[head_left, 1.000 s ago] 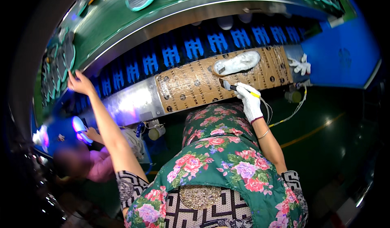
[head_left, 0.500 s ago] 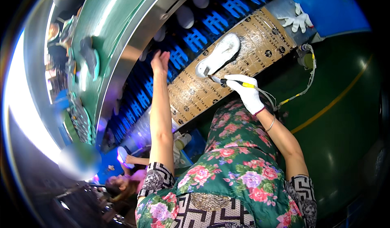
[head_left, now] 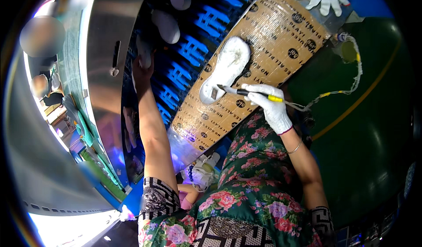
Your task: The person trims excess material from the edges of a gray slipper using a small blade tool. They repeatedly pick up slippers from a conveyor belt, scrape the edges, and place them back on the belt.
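Note:
My right hand [head_left: 270, 104], in a white knit glove, grips a glue brush [head_left: 241, 91] with a dark handle, yellow tape and a thin tube trailing from its end. The brush tip is at the narrower end of a white shoe sole [head_left: 228, 60], which lies on a cardboard-covered board [head_left: 263, 40]. A small dark square shows on that end of the sole. My bare left hand [head_left: 143, 74] reaches into the shadowed rack at left, its fingers around a pale shoe sole [head_left: 144, 50]. Shadow partly hides those fingers.
Blue rack prongs [head_left: 191, 49] run along the board's far side, with more pale soles [head_left: 166, 26] among them. A white glove [head_left: 327, 0] lies at the board's far end. The tube [head_left: 358, 71] loops over the green floor at right. A metal-edged conveyor [head_left: 105, 40] curves along the left.
My left hand has moved left and down from above the prongs to a sole in the rack. My right hand has shifted slightly, and the brush tip has moved over the sole. The view has turned.

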Tool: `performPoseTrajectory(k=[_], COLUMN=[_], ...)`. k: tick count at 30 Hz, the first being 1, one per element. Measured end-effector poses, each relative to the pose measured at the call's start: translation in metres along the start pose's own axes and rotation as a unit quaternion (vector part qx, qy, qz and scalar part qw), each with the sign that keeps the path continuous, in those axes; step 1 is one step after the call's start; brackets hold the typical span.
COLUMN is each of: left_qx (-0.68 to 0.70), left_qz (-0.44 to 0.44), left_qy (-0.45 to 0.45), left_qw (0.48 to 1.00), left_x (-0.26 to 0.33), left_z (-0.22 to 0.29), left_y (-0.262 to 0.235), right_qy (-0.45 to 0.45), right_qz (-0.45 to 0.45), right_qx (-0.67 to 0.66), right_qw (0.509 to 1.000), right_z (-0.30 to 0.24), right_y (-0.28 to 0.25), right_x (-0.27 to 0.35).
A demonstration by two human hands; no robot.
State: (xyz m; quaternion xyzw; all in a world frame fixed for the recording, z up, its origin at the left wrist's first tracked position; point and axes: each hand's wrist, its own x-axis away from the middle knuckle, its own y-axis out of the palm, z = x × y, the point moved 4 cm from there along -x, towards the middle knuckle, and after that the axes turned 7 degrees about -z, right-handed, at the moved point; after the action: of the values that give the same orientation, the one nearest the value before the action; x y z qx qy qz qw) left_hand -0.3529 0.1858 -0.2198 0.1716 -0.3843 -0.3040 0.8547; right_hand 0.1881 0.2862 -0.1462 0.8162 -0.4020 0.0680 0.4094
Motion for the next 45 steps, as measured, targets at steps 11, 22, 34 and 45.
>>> performPoseTrajectory(k=[11,22,34,45], left_qx=[0.398,0.672,0.427,0.054], left_qz=[-0.176,-0.242,-0.164,0.047], left_qy=[-0.068,-0.179,-0.051,0.166], left_qw=[0.898,0.676,0.888,0.984], left_x=[0.219,0.333,0.255,-0.003], left_z=[-0.11,-0.195,-0.127,-0.054], left_y=[0.053,0.134,0.101,0.029], right_qy=[0.007,-0.044,-0.011,-0.026], right_qz=[0.042,0.029,0.043,0.046], right_qx=[-0.063,-0.127,-0.135,-0.201], right_qw=[0.997,0.991,0.99,0.978], right_z=[0.048,0.046,0.045,0.071], right_y=[-0.003,-0.01,-0.007,-0.013], right_x=[-0.014,-0.025,-0.035,-0.046])
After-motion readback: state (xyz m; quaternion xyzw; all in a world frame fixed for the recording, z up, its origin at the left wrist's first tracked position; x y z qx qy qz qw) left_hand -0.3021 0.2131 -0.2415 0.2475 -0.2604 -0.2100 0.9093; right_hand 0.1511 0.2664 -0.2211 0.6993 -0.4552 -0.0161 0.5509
